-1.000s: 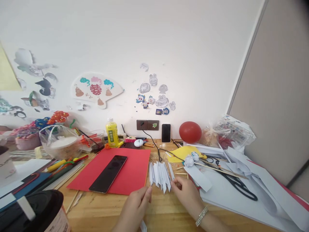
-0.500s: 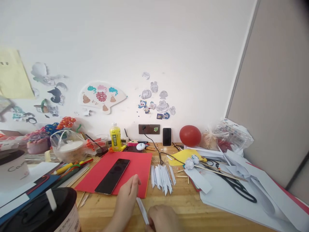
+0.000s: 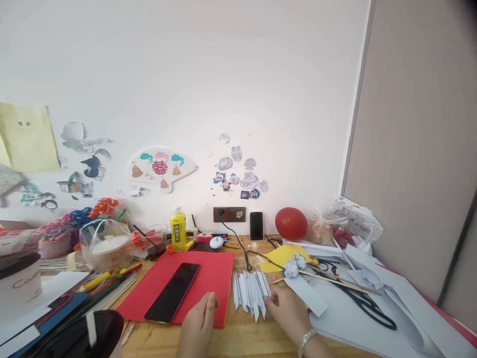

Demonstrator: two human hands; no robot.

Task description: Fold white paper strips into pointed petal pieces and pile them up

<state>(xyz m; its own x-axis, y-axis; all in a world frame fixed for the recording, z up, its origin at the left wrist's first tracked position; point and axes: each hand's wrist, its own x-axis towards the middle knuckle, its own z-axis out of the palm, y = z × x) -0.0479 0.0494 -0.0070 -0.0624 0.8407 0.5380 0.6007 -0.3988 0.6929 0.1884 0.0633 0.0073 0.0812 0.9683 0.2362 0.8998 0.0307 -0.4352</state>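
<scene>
My right hand (image 3: 285, 308), with a beaded bracelet on its wrist, is at the right end of a row of folded white paper strips (image 3: 248, 293). Its thumb and forefinger pinch the edge of a strip there. The strips lie close together on the wooden table, their pointed ends towards me. My left hand (image 3: 199, 320) is closed near the front edge of a red paper sheet (image 3: 214, 278), fingers together, and no object shows in it. A black phone (image 3: 173, 293) lies on the red sheet, left of that hand.
Black-lidded cups (image 3: 67, 338) stand at the near left. Black scissors (image 3: 367, 301) and white paper (image 3: 343, 318) cover the right side. Crumpled paper (image 3: 291, 269) sits by a yellow sheet (image 3: 276, 257). Behind stand a yellow bottle (image 3: 178, 229), an upright phone (image 3: 256, 226) and a red balloon (image 3: 291, 223).
My right hand has moved up and right from the table's front to the row, and the strip between my hands is gone from there. My left hand stays nearby. The view has tilted up.
</scene>
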